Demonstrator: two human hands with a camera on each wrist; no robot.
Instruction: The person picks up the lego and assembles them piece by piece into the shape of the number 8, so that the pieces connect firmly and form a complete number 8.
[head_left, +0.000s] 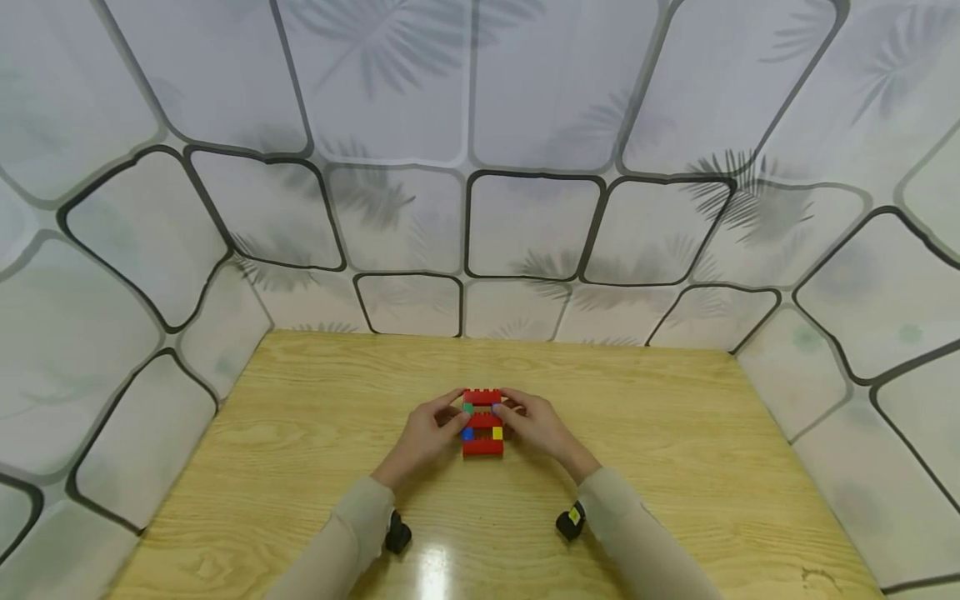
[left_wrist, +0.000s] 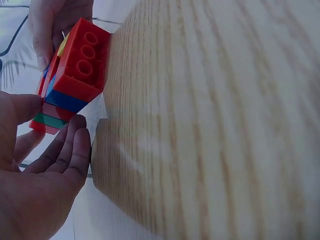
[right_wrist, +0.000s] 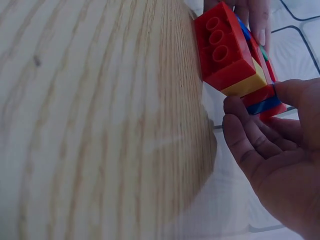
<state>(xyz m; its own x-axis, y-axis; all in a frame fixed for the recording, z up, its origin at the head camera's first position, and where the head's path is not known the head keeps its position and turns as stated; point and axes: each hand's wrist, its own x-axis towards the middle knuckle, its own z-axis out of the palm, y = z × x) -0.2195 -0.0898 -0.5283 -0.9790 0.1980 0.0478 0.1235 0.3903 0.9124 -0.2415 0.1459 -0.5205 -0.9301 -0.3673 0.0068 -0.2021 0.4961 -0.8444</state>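
Note:
A ladder-like stack of toy building bricks lies on its side at the middle of the table, between both hands. Three long red bricks, the front one (head_left: 483, 447) nearest the person, are joined by small bricks: a blue brick (head_left: 468, 434) and green brick (head_left: 468, 408) on the left, a yellow brick (head_left: 497, 433) and another blue brick (right_wrist: 263, 106) on the right. My left hand (head_left: 429, 429) pinches the left side with thumb and fingers around the far half. Mirroring it, my right hand (head_left: 542, 425) grips the right side. The front brick's hollow underside (left_wrist: 84, 57) shows round tubes.
The wooden table (head_left: 300, 492) meets a patterned curtain wall (head_left: 532, 225) at the back and both sides. Black wrist cameras (head_left: 572, 522) sit at both cuffs, close over the tabletop.

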